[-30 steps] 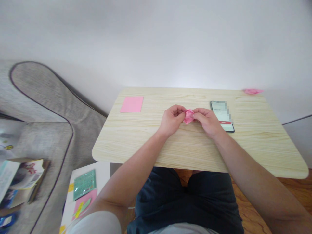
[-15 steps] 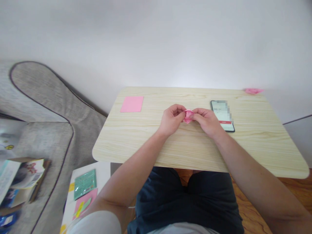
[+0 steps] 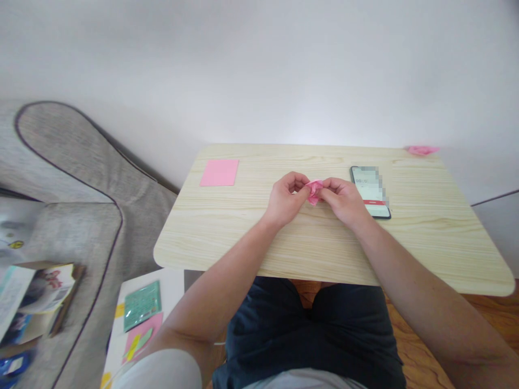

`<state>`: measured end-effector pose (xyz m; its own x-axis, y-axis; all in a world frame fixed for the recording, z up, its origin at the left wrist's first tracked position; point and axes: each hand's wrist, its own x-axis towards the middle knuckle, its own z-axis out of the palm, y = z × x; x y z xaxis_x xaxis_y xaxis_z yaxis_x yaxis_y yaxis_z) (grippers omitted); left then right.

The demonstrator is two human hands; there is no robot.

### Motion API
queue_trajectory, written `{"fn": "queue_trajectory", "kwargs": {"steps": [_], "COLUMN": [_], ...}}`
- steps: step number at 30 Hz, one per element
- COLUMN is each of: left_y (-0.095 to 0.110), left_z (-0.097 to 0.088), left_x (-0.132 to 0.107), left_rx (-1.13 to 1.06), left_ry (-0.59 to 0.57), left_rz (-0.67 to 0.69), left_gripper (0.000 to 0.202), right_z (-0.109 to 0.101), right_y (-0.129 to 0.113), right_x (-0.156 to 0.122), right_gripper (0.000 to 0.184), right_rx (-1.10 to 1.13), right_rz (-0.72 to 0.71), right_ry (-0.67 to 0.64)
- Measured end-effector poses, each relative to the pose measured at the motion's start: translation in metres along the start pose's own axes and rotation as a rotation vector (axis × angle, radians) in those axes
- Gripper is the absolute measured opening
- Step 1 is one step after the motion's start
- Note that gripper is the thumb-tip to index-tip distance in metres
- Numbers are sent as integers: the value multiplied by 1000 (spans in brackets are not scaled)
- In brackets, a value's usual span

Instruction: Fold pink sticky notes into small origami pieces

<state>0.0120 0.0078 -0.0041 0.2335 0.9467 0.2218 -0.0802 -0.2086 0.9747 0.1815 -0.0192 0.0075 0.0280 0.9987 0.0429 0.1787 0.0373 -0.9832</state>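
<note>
Head view, small crumpled pink folded paper (image 3: pixel 314 191), pinched between left hand (image 3: pixel 286 200) and right hand (image 3: pixel 344 200) grips

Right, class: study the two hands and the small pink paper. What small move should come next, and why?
Probably press the fold flat against the table: the left hand and right hand each pinch one side of the folded pink paper, which looks puffy rather than flat.

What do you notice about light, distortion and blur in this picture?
Head view: soft, even light, hardly any shadow under the left hand and right hand pinching the folded pink paper; wide lens bows the table edges; phone screen partly pixelated; books at far left smeared.
</note>
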Motion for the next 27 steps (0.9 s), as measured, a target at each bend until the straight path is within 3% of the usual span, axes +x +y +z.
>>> {"fn": "queue_trajectory", "kwargs": {"steps": [5, 20, 27], "left_y": [1, 3, 6], "left_z": [0, 1, 2], "left_x": [-1, 0, -3], "left_rx": [23, 51, 107], "left_ry": [13, 33, 27], "left_rz": [9, -13, 43], "left_gripper": [13, 9, 7], "right_z": [2, -2, -1], "right_y": [-2, 0, 4], "right_x": [-1, 0, 0], "right_gripper": [17, 16, 20], "right_rx": [55, -115, -173], "right_rz": [3, -52, -78], "right_ry": [-4, 53, 52]}}
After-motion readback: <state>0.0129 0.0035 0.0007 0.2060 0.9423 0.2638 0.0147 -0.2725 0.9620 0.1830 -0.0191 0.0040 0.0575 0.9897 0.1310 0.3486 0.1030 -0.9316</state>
